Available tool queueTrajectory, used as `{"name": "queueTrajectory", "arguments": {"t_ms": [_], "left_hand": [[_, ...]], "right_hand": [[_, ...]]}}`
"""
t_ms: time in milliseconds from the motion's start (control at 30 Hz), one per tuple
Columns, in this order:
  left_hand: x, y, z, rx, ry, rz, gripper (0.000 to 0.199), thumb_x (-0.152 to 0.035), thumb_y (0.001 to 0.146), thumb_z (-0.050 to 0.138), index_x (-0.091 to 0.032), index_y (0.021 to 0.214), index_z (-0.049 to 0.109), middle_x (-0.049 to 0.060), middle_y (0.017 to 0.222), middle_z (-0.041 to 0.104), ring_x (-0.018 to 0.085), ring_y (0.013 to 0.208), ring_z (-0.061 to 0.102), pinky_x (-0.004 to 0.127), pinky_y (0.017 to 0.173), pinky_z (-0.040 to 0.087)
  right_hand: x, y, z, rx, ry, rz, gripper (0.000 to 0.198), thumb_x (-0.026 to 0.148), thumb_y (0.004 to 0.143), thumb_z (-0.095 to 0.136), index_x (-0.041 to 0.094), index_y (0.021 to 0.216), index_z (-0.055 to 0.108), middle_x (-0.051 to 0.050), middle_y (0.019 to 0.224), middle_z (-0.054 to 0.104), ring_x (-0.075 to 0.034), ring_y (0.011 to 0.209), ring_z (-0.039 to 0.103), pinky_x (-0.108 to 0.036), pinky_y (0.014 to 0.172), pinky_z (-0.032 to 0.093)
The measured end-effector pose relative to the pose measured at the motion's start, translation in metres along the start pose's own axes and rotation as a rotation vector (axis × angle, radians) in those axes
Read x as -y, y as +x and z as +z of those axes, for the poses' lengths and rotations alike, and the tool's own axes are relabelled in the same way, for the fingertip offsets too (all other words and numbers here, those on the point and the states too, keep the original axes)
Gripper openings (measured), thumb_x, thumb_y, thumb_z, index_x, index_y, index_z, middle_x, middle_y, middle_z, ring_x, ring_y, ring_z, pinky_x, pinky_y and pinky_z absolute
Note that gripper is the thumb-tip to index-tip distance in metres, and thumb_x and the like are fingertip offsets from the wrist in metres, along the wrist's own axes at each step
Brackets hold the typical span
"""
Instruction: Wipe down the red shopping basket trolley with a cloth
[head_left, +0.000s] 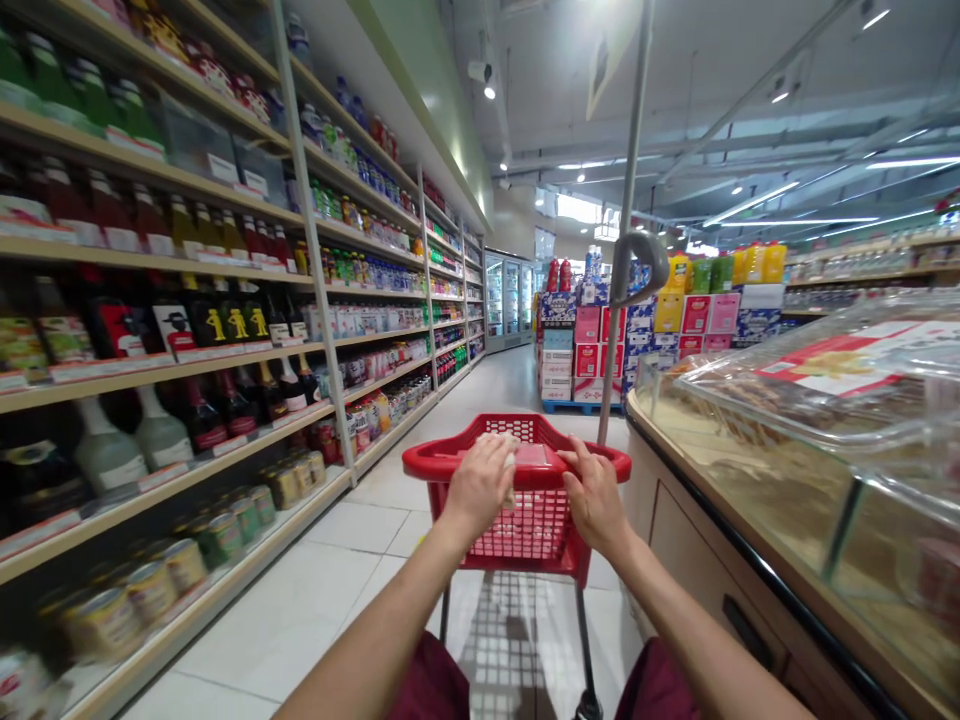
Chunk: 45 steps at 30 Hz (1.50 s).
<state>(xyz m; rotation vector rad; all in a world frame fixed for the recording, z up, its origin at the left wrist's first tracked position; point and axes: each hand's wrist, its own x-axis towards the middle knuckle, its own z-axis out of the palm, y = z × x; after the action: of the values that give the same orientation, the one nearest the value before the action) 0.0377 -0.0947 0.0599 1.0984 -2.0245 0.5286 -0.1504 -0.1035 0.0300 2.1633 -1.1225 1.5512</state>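
Bare forearms (397, 605) reach to a red shopping cart (579, 548) just ahead. The left hand (481, 480) closes over its handle (536, 478), a pale scrap (511, 490) showing beside the fingers; the right hand (598, 495) rests there, how firmly I cannot tell. Shelves (165, 377) line the left, a counter (701, 545) the right, stacked cartons (589, 345) beyond.

One left hand (480, 478) and one right hand (597, 492) show, with one red shopping cart (439, 462) near and one metal pole (631, 170). Near left stand two frosted bottles (159, 432) and three yellow-figured bottles (235, 322); far off lies one blue pallet (576, 407).
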Motion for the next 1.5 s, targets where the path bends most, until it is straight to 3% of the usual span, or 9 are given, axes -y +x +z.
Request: {"name": "queueTrajectory", "arguments": {"t_ms": [133,333,533,600,800,900,1067,1300,1500], "left_hand": [[0.020,-0.003,-0.005,-0.068,0.045,-0.139,0.032,-0.023,0.086,0.033,-0.016,0.109,0.054,0.008,0.109,0.061,0.019,0.105,0.053,0.041,0.094,0.043],[-0.036,0.018,0.024,0.025,0.003,0.052,0.033,-0.023,0.083,0.040,-0.012,0.113,0.052,0.009,0.118,0.056,0.018,0.113,0.047,0.038,0.103,0.034],[0.024,-0.005,-0.007,-0.023,0.035,-0.087,0.033,-0.024,0.086,0.033,-0.012,0.108,0.055,0.010,0.111,0.060,0.020,0.108,0.051,0.041,0.097,0.040],[0.030,-0.004,-0.008,-0.035,0.054,-0.149,0.032,-0.024,0.086,0.033,-0.012,0.104,0.057,0.010,0.107,0.062,0.020,0.104,0.053,0.041,0.095,0.042],[-0.033,0.019,0.022,0.040,-0.008,0.069,0.032,-0.023,0.083,0.040,-0.011,0.110,0.053,0.010,0.116,0.056,0.020,0.113,0.046,0.041,0.102,0.034],[-0.025,0.013,0.015,0.047,-0.023,0.065,0.034,-0.024,0.084,0.040,-0.013,0.114,0.050,0.009,0.121,0.054,0.019,0.116,0.043,0.040,0.102,0.034],[0.007,0.003,-0.001,0.016,0.027,-0.132,0.034,-0.024,0.086,0.034,-0.011,0.111,0.053,0.012,0.116,0.057,0.020,0.111,0.048,0.040,0.097,0.040],[-0.049,0.029,0.024,0.127,0.002,0.082,0.035,-0.021,0.081,0.043,-0.008,0.112,0.051,0.012,0.117,0.056,0.021,0.113,0.047,0.037,0.103,0.034],[0.012,0.002,-0.006,0.014,0.045,-0.099,0.032,-0.024,0.086,0.034,-0.014,0.110,0.053,0.008,0.114,0.059,0.018,0.109,0.051,0.037,0.097,0.041]], "right_hand": [[0.001,0.001,0.002,-0.035,0.002,0.031,0.047,0.037,0.089,0.025,0.013,0.129,0.031,-0.009,0.098,0.063,-0.022,0.092,0.053,-0.042,0.085,0.032],[-0.002,-0.001,0.001,-0.015,-0.033,-0.012,0.047,0.035,0.089,0.027,0.013,0.131,0.029,-0.008,0.099,0.063,-0.021,0.091,0.054,-0.040,0.082,0.034],[-0.007,0.000,-0.003,-0.006,-0.006,0.011,0.047,0.035,0.089,0.028,0.013,0.130,0.030,-0.009,0.099,0.063,-0.021,0.092,0.054,-0.040,0.084,0.033],[-0.004,0.001,-0.003,-0.023,-0.004,0.028,0.046,0.034,0.089,0.027,0.014,0.130,0.031,-0.009,0.097,0.064,-0.021,0.089,0.054,-0.040,0.083,0.033],[-0.004,0.000,-0.004,-0.026,-0.026,0.006,0.046,0.034,0.089,0.027,0.013,0.129,0.031,-0.009,0.097,0.064,-0.021,0.087,0.055,-0.039,0.081,0.034],[-0.009,-0.001,-0.006,-0.016,-0.023,0.016,0.045,0.034,0.089,0.028,0.014,0.129,0.031,-0.008,0.098,0.064,-0.021,0.089,0.054,-0.039,0.083,0.033],[-0.004,0.000,-0.004,-0.023,0.006,0.038,0.044,0.032,0.088,0.027,0.013,0.128,0.033,-0.008,0.098,0.064,-0.021,0.090,0.054,-0.040,0.083,0.032],[-0.002,-0.002,-0.002,-0.007,-0.027,-0.011,0.045,0.034,0.089,0.027,0.013,0.127,0.033,-0.009,0.103,0.062,-0.021,0.092,0.053,-0.039,0.083,0.033],[-0.006,-0.001,-0.005,-0.020,-0.010,0.018,0.044,0.033,0.089,0.027,0.013,0.127,0.034,-0.008,0.099,0.063,-0.021,0.089,0.053,-0.040,0.083,0.032]]}}
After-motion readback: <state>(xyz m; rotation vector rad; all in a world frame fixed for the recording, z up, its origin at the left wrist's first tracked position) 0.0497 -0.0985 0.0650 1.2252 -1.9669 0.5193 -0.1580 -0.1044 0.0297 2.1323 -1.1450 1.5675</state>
